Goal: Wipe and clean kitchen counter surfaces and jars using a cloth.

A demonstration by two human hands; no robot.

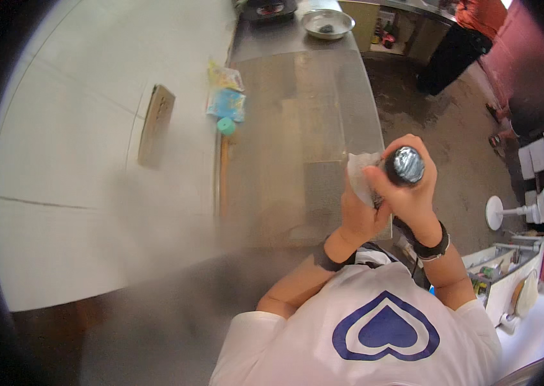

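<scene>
My right hand (414, 198) is wrapped around a dark, rod-like handle (405, 165) whose rounded end is covered in silvery foil or tape. Just left of it, my left hand (359, 212) holds a whitish, translucent piece (361, 176), perhaps plastic or paper, against the lower part of the same object. Both hands are close together over the right edge of a long counter (272, 144). What lies under my fingers is hidden. Each wrist wears a dark band.
A metal bowl (328, 24) with a dark item inside stands at the counter's far end, beside a black stove (268, 8). Packets (226, 103) and a green cap (226, 126) lie along the wall. A person in orange (479, 19) and another person in pink (525, 53) are at the upper right.
</scene>
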